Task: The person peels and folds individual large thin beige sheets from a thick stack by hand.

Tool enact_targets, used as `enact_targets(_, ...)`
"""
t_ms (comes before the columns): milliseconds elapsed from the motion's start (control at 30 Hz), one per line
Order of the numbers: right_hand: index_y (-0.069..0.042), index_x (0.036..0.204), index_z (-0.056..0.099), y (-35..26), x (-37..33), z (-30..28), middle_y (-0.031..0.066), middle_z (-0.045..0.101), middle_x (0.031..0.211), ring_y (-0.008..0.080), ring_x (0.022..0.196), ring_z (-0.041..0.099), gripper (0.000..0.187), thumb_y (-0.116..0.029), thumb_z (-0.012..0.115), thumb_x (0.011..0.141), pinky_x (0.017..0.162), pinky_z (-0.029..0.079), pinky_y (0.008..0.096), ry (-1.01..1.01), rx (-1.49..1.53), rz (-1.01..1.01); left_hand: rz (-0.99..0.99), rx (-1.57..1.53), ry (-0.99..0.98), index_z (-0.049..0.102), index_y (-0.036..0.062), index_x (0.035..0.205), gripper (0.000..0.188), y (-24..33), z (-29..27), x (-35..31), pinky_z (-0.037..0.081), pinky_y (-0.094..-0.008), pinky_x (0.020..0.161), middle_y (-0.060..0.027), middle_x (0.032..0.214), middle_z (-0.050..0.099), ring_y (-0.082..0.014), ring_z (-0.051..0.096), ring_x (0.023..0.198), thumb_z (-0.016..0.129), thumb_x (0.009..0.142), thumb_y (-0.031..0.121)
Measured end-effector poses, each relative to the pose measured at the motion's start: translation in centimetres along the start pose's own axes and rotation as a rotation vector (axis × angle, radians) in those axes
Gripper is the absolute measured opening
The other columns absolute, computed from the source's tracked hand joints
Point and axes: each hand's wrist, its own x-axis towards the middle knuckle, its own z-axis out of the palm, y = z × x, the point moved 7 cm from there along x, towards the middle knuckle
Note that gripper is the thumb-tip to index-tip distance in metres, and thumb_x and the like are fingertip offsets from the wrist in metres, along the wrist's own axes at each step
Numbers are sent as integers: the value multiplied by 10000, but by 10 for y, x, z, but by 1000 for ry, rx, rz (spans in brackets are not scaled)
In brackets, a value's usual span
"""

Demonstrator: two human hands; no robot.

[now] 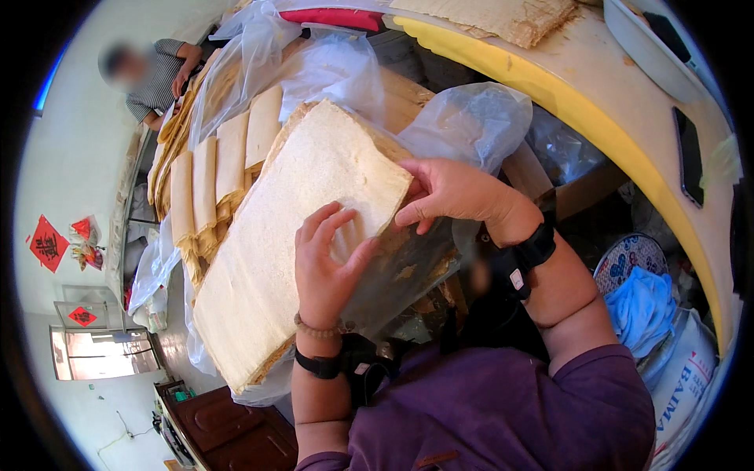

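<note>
A thick stack of thin, cream-coloured sheets, which look like tofu skin [263, 235], lies slantwise in front of me. Over its lower right part is my left hand [334, 255], fingers bent, thumb apart, nothing gripped. It seems to rest on or just above the top sheet. My right hand [448, 196] is at the stack's right corner, with fingers and thumb closed about the edge there; how many sheets they hold is hidden. Beyond the stack, several folded bundles of similar sheets [230, 161] lie side by side.
Clear plastic sheeting [479, 118] lies around the stack. A yellow-edged table [628, 133] curves along the right, bearing a phone [689, 157], a white basin [652, 47] and more sheets [503, 17]. A blue cloth [640, 310] and white sack [687, 385] are at lower right. Another person [161, 74] is far left.
</note>
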Motion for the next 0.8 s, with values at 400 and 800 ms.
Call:
enact_targets(400, 11, 1344, 506, -3, 8, 19, 105, 685, 1188, 152, 1068, 658, 566, -28, 740, 831, 958, 524, 309, 125, 49, -186, -96, -39, 30, 697, 70, 1146, 405, -1, -1, 3, 475, -414, 977, -150, 1240, 652, -341, 592, 1148, 819, 789, 220)
enact_targets(800, -13, 1324, 548, 5, 8, 24, 49, 678, 1102, 94, 946, 621, 474, -86, 709, 885, 788, 531, 271, 229, 27, -219, -16, 201, 203, 711, 76, 1100, 232, 31, 6, 0, 564, -392, 814, -164, 1176, 699, -319, 700, 1004, 704, 881, 152)
